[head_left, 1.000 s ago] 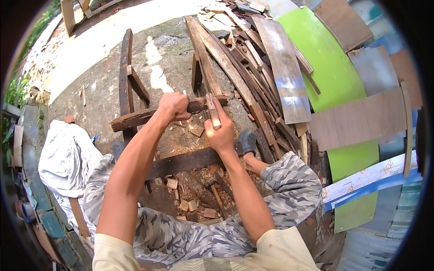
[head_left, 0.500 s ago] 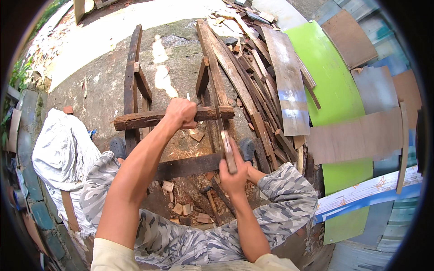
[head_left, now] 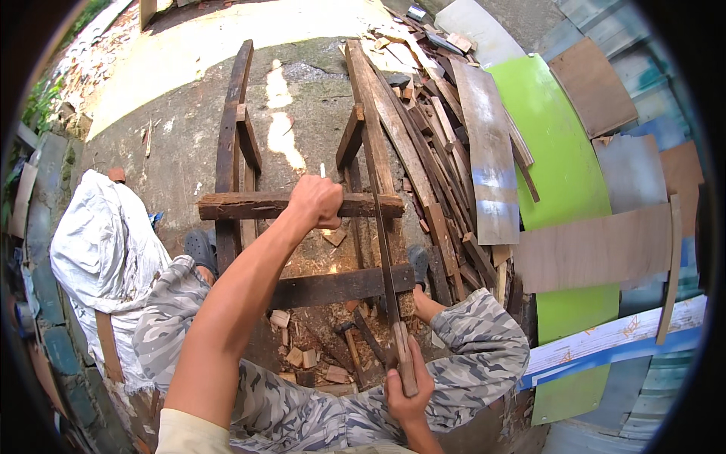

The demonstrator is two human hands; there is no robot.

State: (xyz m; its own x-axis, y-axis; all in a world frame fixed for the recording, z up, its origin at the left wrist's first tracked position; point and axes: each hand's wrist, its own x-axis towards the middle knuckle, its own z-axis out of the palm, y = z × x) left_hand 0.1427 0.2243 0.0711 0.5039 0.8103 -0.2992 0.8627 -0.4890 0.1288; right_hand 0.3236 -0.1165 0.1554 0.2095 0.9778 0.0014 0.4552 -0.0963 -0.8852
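Observation:
My left hand (head_left: 318, 201) grips a rough wooden beam (head_left: 249, 205) that lies crosswise on a dark wooden frame. Something small and white pokes up above that hand's fingers. My right hand (head_left: 407, 384) holds the wooden handle of a long thin hand saw (head_left: 383, 250) low near my lap. The saw blade runs up and away, crossing the beam just right of my left hand. My legs in camouflage trousers straddle the frame, and a foot in a dark sandal (head_left: 418, 264) rests beside it.
A second dark crossbar (head_left: 340, 286) lies nearer me, with wood chips and sawdust (head_left: 302, 352) below it. Planks and scrap wood (head_left: 446, 144) are piled to the right, beside a green board (head_left: 563, 174) and plywood sheets. A white sack (head_left: 106, 250) sits at left.
My right hand has pulled the saw back toward my body, from beside the left hand on the beam down to my lap. The left hand stays on the beam.

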